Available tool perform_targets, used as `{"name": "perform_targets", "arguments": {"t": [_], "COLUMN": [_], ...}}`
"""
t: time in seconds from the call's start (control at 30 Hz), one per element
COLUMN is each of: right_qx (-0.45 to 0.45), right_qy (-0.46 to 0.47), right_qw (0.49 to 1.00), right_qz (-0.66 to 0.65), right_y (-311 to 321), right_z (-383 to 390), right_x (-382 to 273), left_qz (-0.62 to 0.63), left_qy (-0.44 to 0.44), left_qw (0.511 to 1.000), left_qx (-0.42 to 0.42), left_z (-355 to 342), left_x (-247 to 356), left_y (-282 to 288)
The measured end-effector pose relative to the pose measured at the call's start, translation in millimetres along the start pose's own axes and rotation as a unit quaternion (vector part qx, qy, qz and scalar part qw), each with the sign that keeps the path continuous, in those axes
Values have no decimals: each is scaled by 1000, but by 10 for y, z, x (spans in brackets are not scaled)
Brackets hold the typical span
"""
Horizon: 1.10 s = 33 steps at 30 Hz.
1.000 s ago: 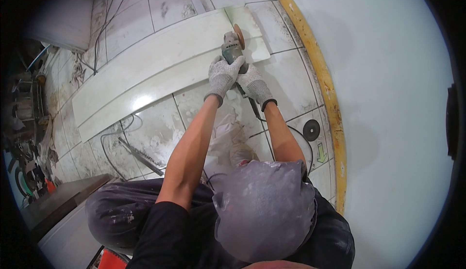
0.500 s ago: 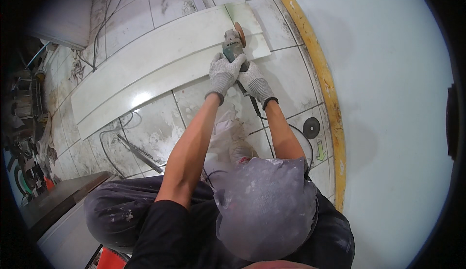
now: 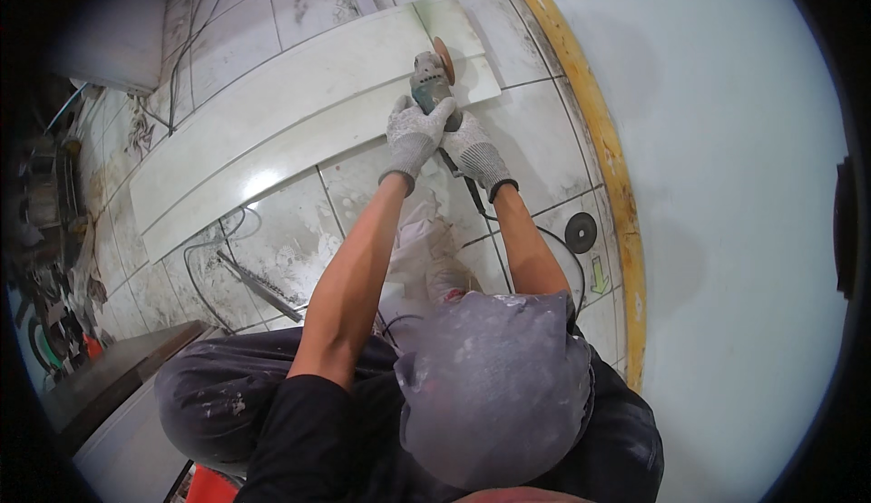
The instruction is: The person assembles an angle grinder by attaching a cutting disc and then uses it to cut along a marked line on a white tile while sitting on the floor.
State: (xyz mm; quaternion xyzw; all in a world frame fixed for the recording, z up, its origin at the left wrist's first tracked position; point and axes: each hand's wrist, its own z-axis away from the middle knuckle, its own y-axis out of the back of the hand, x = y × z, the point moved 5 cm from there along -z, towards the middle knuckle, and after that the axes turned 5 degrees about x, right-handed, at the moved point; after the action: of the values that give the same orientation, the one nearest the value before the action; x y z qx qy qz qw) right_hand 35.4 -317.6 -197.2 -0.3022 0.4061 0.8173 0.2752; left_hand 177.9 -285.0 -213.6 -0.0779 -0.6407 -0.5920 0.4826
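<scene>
Both my hands, in grey knit gloves, are closed around an angle grinder (image 3: 427, 86) with a grey head and dark teal body. My left hand (image 3: 413, 128) wraps the body from the left, and my right hand (image 3: 471, 143) grips the rear end, its fingers partly hidden. A reddish-brown disc (image 3: 444, 60) stands on edge at the grinder's far right. Beneath lie two long pale slabs, a wide one (image 3: 299, 86) and a narrower strip (image 3: 308, 146) along its near side. The disc is over their right end; whether it touches cannot be made out.
A black disc (image 3: 581, 232) lies on the dusty tiles near a green arrow marker (image 3: 599, 276). The grinder's cord (image 3: 544, 233) runs past my right forearm. A yellow strip (image 3: 613, 163) borders the pale wall at right. Dark bars (image 3: 259, 287) and clutter (image 3: 54, 204) are at left.
The grinder and both hands appear slightly further left in the picture, as do the slabs and floor. My grip looks the same.
</scene>
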Motion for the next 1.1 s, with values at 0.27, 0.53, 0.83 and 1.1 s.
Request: {"name": "perform_targets", "arguments": {"t": [0.27, 0.53, 0.83, 1.1], "right_qx": [22, -7, -8, -21], "right_qy": [23, 2, 2, -6], "right_qw": [999, 1000, 1000, 1000], "right_qz": [35, -2, -11, 6], "right_y": [32, -28, -51, -60], "right_z": [57, -15, -56, -71], "right_x": [-39, 82, 138, 169], "left_qz": [12, 2, 2, 20], "left_qy": [14, 15, 26, 18], "left_qw": [1000, 1000, 999, 999], "left_qx": [19, -1, -39, -30], "left_z": [42, 38, 68, 101], "left_x": [-28, -44, -8, -17], "left_y": [-33, -40, -13, -40]}}
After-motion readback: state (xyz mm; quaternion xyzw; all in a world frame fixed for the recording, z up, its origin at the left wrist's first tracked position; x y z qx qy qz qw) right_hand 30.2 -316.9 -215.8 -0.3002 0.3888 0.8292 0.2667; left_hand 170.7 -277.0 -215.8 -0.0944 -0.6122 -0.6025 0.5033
